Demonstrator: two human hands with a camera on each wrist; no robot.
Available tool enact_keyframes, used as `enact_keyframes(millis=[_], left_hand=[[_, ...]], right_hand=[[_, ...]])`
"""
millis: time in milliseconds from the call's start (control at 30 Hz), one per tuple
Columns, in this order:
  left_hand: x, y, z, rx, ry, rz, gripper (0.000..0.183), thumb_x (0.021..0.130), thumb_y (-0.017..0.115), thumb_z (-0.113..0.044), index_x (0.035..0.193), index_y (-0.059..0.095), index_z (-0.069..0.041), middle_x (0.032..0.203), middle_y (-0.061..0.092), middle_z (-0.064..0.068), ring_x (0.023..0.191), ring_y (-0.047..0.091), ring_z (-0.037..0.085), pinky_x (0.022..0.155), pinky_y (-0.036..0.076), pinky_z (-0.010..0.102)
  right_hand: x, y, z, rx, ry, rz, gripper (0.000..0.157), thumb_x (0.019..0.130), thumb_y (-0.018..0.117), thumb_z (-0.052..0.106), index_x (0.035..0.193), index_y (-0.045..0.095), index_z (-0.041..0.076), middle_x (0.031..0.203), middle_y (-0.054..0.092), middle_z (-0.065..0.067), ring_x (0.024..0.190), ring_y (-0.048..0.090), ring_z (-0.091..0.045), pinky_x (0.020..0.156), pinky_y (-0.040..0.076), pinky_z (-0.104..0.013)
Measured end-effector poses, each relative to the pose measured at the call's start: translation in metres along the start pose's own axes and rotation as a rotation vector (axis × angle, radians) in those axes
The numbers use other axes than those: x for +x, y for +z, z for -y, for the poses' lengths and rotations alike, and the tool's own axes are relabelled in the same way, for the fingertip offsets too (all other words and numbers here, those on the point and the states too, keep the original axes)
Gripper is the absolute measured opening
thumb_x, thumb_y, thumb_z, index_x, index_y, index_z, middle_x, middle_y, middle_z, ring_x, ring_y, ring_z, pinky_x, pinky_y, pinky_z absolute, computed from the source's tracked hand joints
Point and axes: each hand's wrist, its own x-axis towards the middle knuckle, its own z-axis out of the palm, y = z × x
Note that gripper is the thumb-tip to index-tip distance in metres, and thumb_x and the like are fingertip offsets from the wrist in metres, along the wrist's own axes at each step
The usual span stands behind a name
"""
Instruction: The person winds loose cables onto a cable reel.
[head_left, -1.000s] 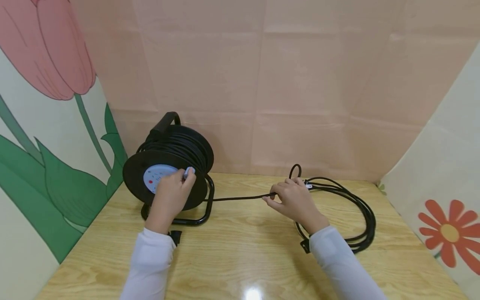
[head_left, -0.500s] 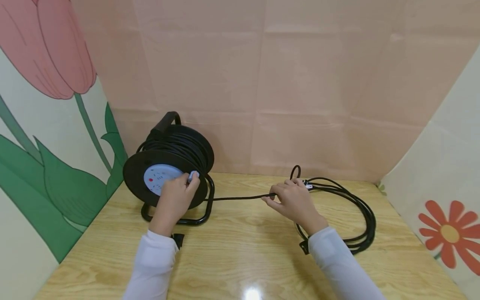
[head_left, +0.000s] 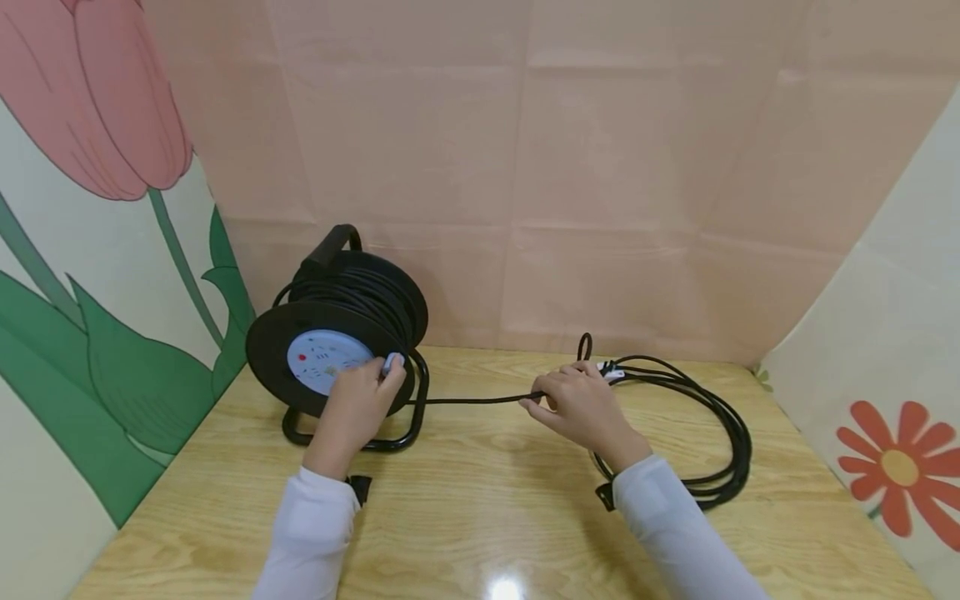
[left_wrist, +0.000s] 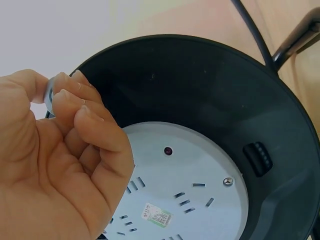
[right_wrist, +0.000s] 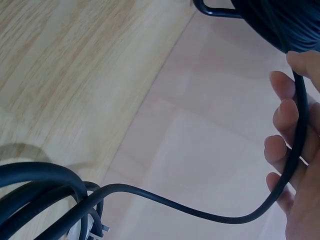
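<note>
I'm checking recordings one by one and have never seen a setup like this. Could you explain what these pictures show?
There is no machine here: a person works bare-handed. The wide picture comes from a camera worn on the head; the two close ones come from cameras on the left and right wrists. A black cable reel stands on a wood-grained table, and a coil of black cable lies to the right of it. The left hand pinches a pale blue knob on the reel's front. The right hand holds a stretch of cable running between reel and coil.
</note>
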Motion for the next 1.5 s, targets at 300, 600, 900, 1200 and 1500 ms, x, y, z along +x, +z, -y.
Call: enact_keyframes(millis=[300,600,900,1200,1500], left_hand=[[-0.002,0.004,0.002,0.005,-0.018,0.061,0.05,0.108,0.035,-0.041,0.072,0.051,-0.01,0.072,0.054,0.009,0.074,0.057,0.03,0.074,0.047,0.047],[-0.003,0.008,0.005,-0.01,-0.048,0.134,0.05,0.108,0.034,-0.044,0.074,0.05,-0.011,0.069,0.046,0.006,0.07,0.051,0.025,0.071,0.043,0.041],[-0.004,0.009,0.008,-0.033,-0.091,0.226,0.049,0.107,0.034,-0.044,0.078,0.053,-0.01,0.071,0.048,0.007,0.073,0.052,0.025,0.073,0.043,0.041],[-0.004,0.01,0.017,-0.038,-0.095,0.333,0.053,0.108,0.037,-0.04,0.067,0.051,-0.011,0.06,0.05,0.002,0.056,0.044,0.019,0.062,0.04,0.035],[-0.006,0.012,0.026,-0.066,-0.13,0.421,0.056,0.108,0.038,-0.041,0.064,0.052,-0.009,0.057,0.05,0.0,0.055,0.045,0.017,0.059,0.038,0.033]], right_hand=[[-0.001,0.005,0.002,0.008,-0.046,-0.037,0.023,0.091,0.069,0.039,0.084,0.071,0.017,0.066,0.059,0.009,0.068,0.056,-0.016,0.087,0.045,-0.047],[0.001,0.006,0.004,0.01,-0.062,-0.05,0.024,0.09,0.07,0.039,0.084,0.071,0.016,0.071,0.065,0.004,0.068,0.059,-0.017,0.09,0.046,-0.048],[0.004,0.007,0.011,0.023,-0.066,-0.044,0.022,0.091,0.07,0.038,0.084,0.071,0.017,0.068,0.061,0.007,0.07,0.059,-0.016,0.091,0.045,-0.048],[0.006,0.008,0.011,0.045,-0.078,-0.026,0.026,0.092,0.07,0.043,0.083,0.068,0.019,0.066,0.057,0.01,0.068,0.055,-0.014,0.094,0.044,-0.047],[0.01,0.013,0.021,0.068,-0.088,0.019,0.023,0.096,0.067,0.041,0.09,0.071,0.019,0.068,0.057,0.011,0.067,0.053,-0.011,0.098,0.043,-0.049]])
